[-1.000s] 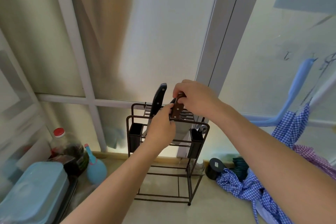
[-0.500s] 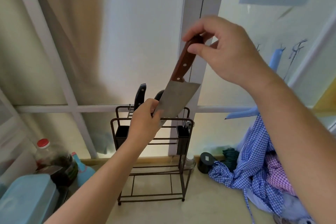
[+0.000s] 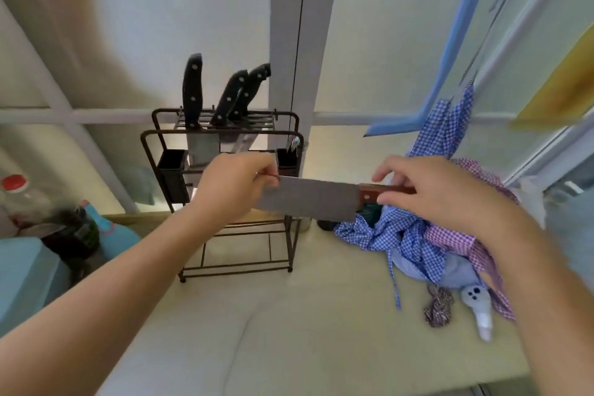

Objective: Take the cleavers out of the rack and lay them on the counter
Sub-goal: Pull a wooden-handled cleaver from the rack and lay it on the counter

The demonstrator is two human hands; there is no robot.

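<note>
Swung down from its raised tilt, the steel cleaver with the red-brown wooden handle now lies level above the cream table, right hand fingers closed on the handle, left hand pinching the blade tip, while 3 black-handled knives wait in the dark wire rack.

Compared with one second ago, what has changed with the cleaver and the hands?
The wooden-handled cleaver came up out of the rack and now lies level above the counter, right hand on its handle, left hand pinching the blade tip. Three black-handled knives stayed in the rack.
</note>
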